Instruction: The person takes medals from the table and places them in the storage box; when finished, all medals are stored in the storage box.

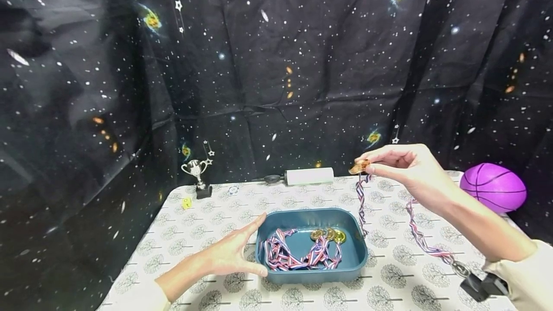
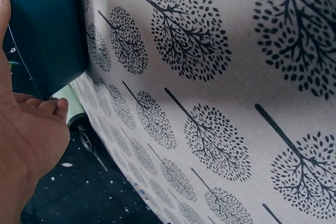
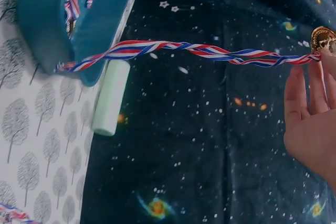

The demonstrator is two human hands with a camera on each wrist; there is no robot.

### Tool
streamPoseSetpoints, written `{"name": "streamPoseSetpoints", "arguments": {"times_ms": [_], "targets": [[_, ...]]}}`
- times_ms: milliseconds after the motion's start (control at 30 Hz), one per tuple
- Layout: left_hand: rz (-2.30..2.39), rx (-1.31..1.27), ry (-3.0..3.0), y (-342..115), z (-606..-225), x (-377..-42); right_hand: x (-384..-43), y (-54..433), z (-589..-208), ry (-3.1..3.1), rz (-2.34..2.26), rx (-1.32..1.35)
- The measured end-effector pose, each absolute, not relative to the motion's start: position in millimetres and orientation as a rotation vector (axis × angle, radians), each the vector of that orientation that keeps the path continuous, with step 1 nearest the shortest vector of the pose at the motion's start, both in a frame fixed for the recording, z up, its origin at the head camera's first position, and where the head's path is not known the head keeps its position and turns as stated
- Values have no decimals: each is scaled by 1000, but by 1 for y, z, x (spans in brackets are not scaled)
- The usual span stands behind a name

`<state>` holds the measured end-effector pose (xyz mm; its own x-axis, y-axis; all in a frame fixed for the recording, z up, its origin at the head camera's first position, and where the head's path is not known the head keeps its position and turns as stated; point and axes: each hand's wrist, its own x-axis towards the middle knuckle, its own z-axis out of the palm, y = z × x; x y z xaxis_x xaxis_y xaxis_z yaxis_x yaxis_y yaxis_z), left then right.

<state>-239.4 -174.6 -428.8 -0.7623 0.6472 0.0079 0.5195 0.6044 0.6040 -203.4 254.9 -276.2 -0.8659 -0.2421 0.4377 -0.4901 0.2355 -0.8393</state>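
My right hand [image 1: 414, 169] pinches a gold-coloured medal [image 1: 358, 167] between thumb and fingers, above the table and to the right of a blue bin [image 1: 317, 277]. Its red, white and blue ribbon [image 3: 210, 53] hangs down twisted, the lower end beside the bin's right wall. At the bin's left end, my left hand [image 1: 235, 253] spreads with straight fingers, the fingertips at the back corner and the thumb at the front one. Inside the bin lie several gold medals [image 1: 340, 236] and a heap of striped ribbons [image 1: 281, 256].
Another striped ribbon [image 1: 425, 244] with a medal [image 1: 460, 269] lies on the table below my right forearm. A purple ball [image 1: 493, 187] sits at the right edge. Along the back stand a silver trophy cup [image 1: 196, 171] and a pale cylinder [image 1: 309, 176]. A dark curtain [image 1: 276, 61] hangs behind.
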Motion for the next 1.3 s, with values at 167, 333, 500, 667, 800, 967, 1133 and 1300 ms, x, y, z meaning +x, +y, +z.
{"name": "streamPoseSetpoints", "arguments": {"times_ms": [167, 333, 500, 667, 800, 967, 1133, 1300], "targets": [[889, 960, 2617, -175, -429, -239, -208, 238, -267, -2267, 1675, 705], [887, 949, 2619, -174, -428, -238, -214, 219, -260, -2227, 1697, 739], [891, 941, 2621, -174, -428, -238, -221, 199, -255, -2190, 1743, 738], [891, 949, 2623, -174, -429, -238, -232, 180, -259, -2147, 1841, 739], [889, 956, 2621, -174, -429, -239, -239, 163, -267, -2126, 1880, 708], [882, 952, 2625, -174, -429, -239, -248, 143, -277, -2076, 1928, 665], [884, 951, 2627, -174, -428, -240, -257, 129, -284, -2059, 1932, 631], [876, 954, 2634, -175, -429, -240, -262, 117, -290, -2101, 1878, 607]]}}
